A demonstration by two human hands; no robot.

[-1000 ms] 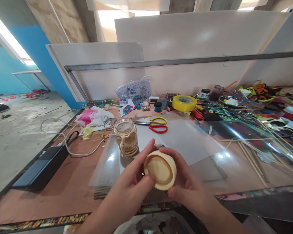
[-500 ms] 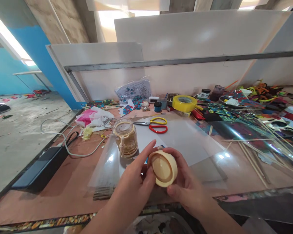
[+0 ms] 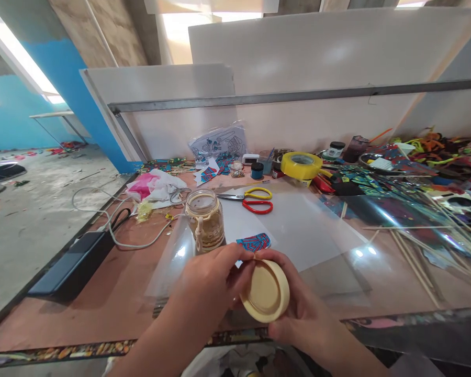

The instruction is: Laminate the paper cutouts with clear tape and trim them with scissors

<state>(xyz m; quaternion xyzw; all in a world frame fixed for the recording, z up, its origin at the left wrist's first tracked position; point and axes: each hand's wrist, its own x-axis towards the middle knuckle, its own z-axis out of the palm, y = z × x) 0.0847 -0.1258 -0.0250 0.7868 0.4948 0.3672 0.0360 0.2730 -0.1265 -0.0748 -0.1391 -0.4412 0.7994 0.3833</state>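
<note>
A cream-coloured round lid, its recessed side facing me, is held between both hands above the near part of the table. The fingers of my left hand pinch its upper left rim. My right hand curls around the right side, thumb at the bottom edge. Just beyond them, a red and blue patterned cutout lies on white paper, partly covered by my fingers. A glass jar with cord about its neck and a brownish body stands open behind my left hand. Red and yellow handled scissors lie behind the cutout.
On the left are a dark power bank-like box with a white cable and crumpled pink-white plastic. Yellow tape, a small blue jar and paint pots line the back. Thin wooden sticks lie at right.
Both hands and the lid have moved slightly down and toward me. My left fingers have shifted up to the lid's rim. More of the patterned cutout shows, and the view has turned slightly.
</note>
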